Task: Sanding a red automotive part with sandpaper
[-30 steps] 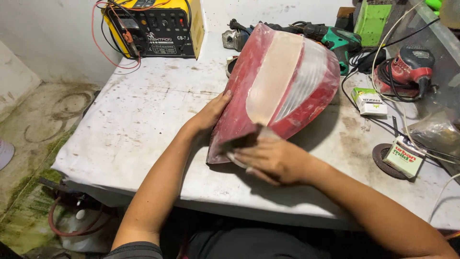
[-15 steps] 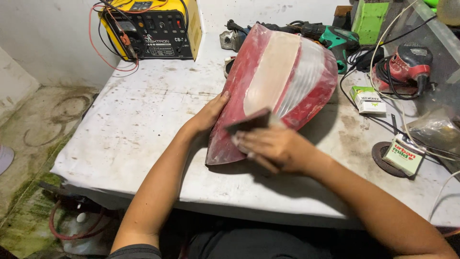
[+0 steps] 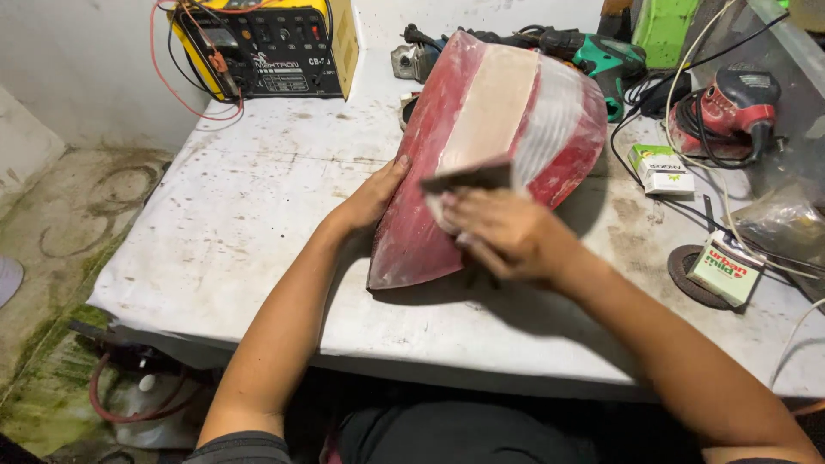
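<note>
My left hand (image 3: 371, 199) lies flat against the left edge of the red tail-light lens (image 3: 490, 155), fingers stretched out and pressed to its side, bracing it without closing around it. The lens sits on the white worktable (image 3: 258, 223), just right of the table's middle, its narrow end near me and its wide end far, with a pale band and a clear band running along its length. My right hand (image 3: 507, 236) rests on the near half of the lens, fingers curled and pinching a small dark sheet of sandpaper (image 3: 468, 176) against the surface; the sheet's far edge sticks up past my fingertips. At the far left of the table stands a yellow and black charger box (image 3: 266, 43) with red cables hanging from it. Far behind the lens lie a green power tool (image 3: 601, 56) and, further right, a red sander (image 3: 730, 107) with a tangle of black and white cords. To the right of the lens, a small green and white box (image 3: 662, 167) sits on the table, and nearer me another small box (image 3: 726, 268) lies on a dark round disc (image 3: 687, 279).
</note>
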